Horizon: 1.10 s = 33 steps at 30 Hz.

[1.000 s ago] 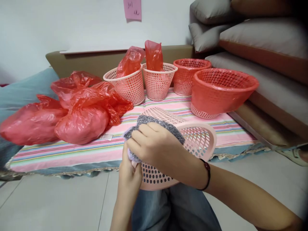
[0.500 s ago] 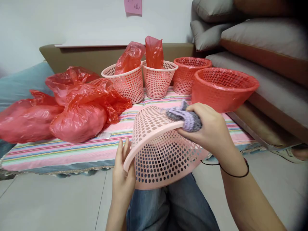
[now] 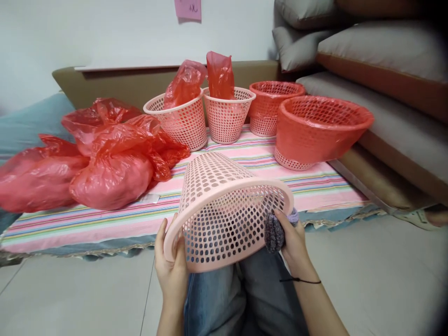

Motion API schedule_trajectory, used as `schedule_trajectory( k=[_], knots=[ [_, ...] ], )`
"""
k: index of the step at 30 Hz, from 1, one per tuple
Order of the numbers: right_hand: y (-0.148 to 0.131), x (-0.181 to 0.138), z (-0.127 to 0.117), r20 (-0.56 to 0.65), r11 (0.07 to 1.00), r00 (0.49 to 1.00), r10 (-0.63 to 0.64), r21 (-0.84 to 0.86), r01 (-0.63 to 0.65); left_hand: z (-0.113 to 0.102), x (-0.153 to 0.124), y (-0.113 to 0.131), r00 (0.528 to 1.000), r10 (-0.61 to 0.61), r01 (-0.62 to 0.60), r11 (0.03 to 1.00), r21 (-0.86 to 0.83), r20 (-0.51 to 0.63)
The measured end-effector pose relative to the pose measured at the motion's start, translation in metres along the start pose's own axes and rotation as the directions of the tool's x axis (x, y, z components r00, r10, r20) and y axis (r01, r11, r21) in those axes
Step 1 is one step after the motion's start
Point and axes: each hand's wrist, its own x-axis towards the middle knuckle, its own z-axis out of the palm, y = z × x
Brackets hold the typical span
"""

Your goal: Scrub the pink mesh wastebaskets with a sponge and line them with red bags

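Observation:
A pink perforated plastic basket (image 3: 224,210) lies tilted on its side over my lap, its open mouth toward me. My left hand (image 3: 171,266) grips the basket's rim at the lower left, fingers wrapped on it. My right hand (image 3: 290,238) is closed on a grey and purple knitted cloth (image 3: 275,231) and presses it against the basket's right rim.
A striped pink cloth (image 3: 105,219) covers a low platform ahead. On it lie crumpled red plastic bags (image 3: 105,154), two pink baskets (image 3: 182,123) with red bags stuffed in, and two baskets lined with red bags (image 3: 315,130). Cushions (image 3: 367,51) are stacked on the right. Tiled floor (image 3: 70,298) lies below.
My right hand has carried the cloth from the basket's top left, over the upper rim, down to its right rim. The basket has turned so its mouth faces me more.

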Motion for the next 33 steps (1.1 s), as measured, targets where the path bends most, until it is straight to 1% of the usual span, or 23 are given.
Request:
schedule_trajectory(
  k=[2,5,10,14,17,20,23,25,27,29,31,32,33],
  knots=[
    [0.007,-0.006,0.001,-0.044,0.997,0.999,0.032,0.069,-0.029,0.001,-0.001,-0.004,1.0,-0.013,0.012,0.996,-0.085,-0.012],
    [0.006,-0.009,0.005,-0.069,0.996,0.998,0.0,0.087,0.006,0.005,-0.003,-0.007,0.999,-0.038,0.034,0.979,-0.203,-0.017],
    [-0.007,-0.008,0.008,-0.101,0.996,0.994,-0.045,0.077,0.052,0.016,-0.009,-0.009,0.993,-0.075,0.051,0.969,-0.243,-0.088],
    [-0.012,-0.009,0.009,-0.089,0.995,0.992,-0.085,0.05,0.09,0.024,-0.014,-0.008,0.991,-0.097,0.058,0.939,-0.339,-0.097],
    [-0.007,-0.012,0.011,-0.095,0.996,0.994,-0.051,0.072,0.058,0.033,-0.023,-0.01,0.982,-0.144,0.082,0.906,-0.414,-0.12],
    [0.008,-0.021,0.013,-0.096,0.993,0.993,0.067,0.106,-0.057,0.049,-0.039,-0.013,0.955,-0.259,0.159,0.857,-0.49,-0.145],
    [0.029,-0.038,0.018,-0.122,0.977,0.976,0.182,0.139,-0.164,0.067,-0.058,-0.013,0.905,-0.389,0.246,0.807,-0.537,-0.169],
    [0.04,-0.049,0.023,-0.147,0.97,0.966,0.212,0.148,-0.19,0.077,-0.068,-0.012,0.869,-0.466,0.304,0.768,-0.563,-0.166],
    [0.045,-0.056,0.026,-0.143,0.973,0.968,0.204,0.136,-0.185,0.082,-0.076,-0.012,0.843,-0.517,0.355,0.739,-0.573,-0.145],
    [0.042,-0.054,0.028,-0.116,0.978,0.975,0.19,0.108,-0.178,0.08,-0.079,-0.013,0.842,-0.534,0.411,0.725,-0.553,-0.074],
    [0.027,-0.044,0.026,-0.097,0.989,0.986,0.137,0.059,-0.132,0.069,-0.075,-0.016,0.862,-0.507,0.44,0.734,-0.517,0.014],
    [0.014,-0.037,0.024,-0.09,0.997,0.993,0.074,0.006,-0.074,0.06,-0.071,-0.017,0.881,-0.471,0.423,0.756,-0.499,0.034],
    [-0.001,-0.029,0.021,-0.079,0.997,0.997,-0.025,-0.069,0.019,0.05,-0.065,-0.018,0.908,-0.419,0.38,0.79,-0.48,0.029]
  ],
)
